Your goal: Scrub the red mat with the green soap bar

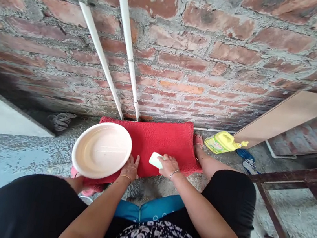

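Observation:
A red textured cloth (162, 135) lies spread over something low that I cannot make out. My right hand (169, 166) is closed around a pale green-and-white scrub brush (156, 160), which rests on the cloth. On the cloth's near edge lies my left hand (130, 168), fingers stretched out and holding nothing, right beside the basin. This wide cream basin (107, 151) sits on the left end of the cloth and appears to contain clear water.
A yellow jug (221, 142) lies at the right near a blue-and-white bundle (247, 160). Two white pipes (128, 23) run down the brick wall (185, 61). A dark wooden frame (277, 216) stands at right, a board (287, 114) behind. A grey rag (61, 120) lies left.

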{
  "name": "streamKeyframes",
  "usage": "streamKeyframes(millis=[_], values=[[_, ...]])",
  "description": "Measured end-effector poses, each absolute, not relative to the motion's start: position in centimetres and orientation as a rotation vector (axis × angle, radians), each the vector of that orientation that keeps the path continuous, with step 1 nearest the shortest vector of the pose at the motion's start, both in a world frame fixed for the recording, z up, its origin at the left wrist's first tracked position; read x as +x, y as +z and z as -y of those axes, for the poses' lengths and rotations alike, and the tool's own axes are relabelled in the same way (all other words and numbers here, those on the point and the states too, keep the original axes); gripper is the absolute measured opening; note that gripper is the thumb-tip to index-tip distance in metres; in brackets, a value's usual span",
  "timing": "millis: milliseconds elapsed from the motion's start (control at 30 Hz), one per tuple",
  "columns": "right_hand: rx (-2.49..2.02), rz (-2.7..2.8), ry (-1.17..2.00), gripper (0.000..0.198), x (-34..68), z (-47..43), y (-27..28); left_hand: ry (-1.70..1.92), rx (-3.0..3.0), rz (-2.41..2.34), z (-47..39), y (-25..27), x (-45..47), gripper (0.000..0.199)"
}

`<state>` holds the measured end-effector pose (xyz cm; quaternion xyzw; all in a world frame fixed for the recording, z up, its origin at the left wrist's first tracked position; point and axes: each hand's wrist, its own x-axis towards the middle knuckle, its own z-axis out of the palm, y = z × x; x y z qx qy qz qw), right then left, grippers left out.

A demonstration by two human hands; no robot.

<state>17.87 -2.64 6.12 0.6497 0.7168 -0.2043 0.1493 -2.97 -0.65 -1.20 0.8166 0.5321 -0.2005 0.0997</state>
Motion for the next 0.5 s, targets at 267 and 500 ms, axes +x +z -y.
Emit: streamKeyframes(millis=[267, 500], values=[[1.783, -2.003, -0.538, 0.048, 19.9, 1.7, 5.9, -0.586, 2.39, -1.549, 0.6, -1.2, -3.2, 0.11], [1.961, -1.817, -0.421, 0.046, 24.9, 0.9, 8.1, -0.555, 2.399, -1.572, 0.7, -1.6, -3.2, 0.108]])
